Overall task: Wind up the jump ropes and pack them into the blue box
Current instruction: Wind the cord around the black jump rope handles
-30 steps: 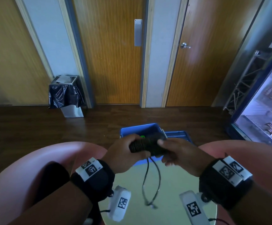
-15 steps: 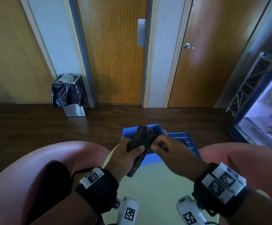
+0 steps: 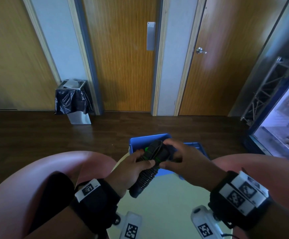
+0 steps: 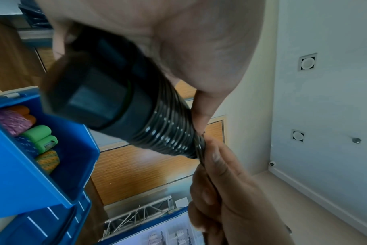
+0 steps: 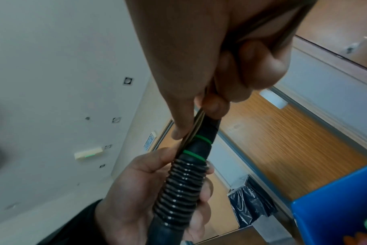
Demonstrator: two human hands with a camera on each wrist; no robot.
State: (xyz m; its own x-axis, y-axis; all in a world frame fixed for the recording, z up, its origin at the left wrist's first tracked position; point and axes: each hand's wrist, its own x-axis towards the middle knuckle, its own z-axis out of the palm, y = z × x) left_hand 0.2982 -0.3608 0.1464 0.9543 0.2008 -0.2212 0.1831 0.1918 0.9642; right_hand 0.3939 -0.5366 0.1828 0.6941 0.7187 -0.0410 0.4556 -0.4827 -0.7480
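Observation:
My left hand (image 3: pixel 131 167) grips the ribbed black handles (image 3: pixel 144 177) of a black jump rope with green rings, held tilted just in front of the blue box (image 3: pixel 149 141). My right hand (image 3: pixel 180 159) pinches the thin black cord against the handles' upper end (image 5: pixel 199 132). The cord lies wound along the handles. The left wrist view shows the handle (image 4: pixel 119 106) in my palm and the right fingers (image 4: pixel 216 174) at its far end. The open blue box (image 4: pixel 31 174) holds several wound ropes: pink, orange and green ones (image 4: pixel 40 136).
The box's blue lid (image 3: pixel 196 147) lies open behind my right hand. A pale round table (image 3: pixel 166 195) sits between two pink chairs (image 3: pixel 28 187). A bin with a black liner (image 3: pixel 73 102) stands by the doors. A lit fridge (image 3: pixel 285 123) is at the right.
The dangling loop of cord seen a second ago is gone, taken up around the handles. The handles turned from lying crosswise to pointing away, and both hands moved closer to the box.

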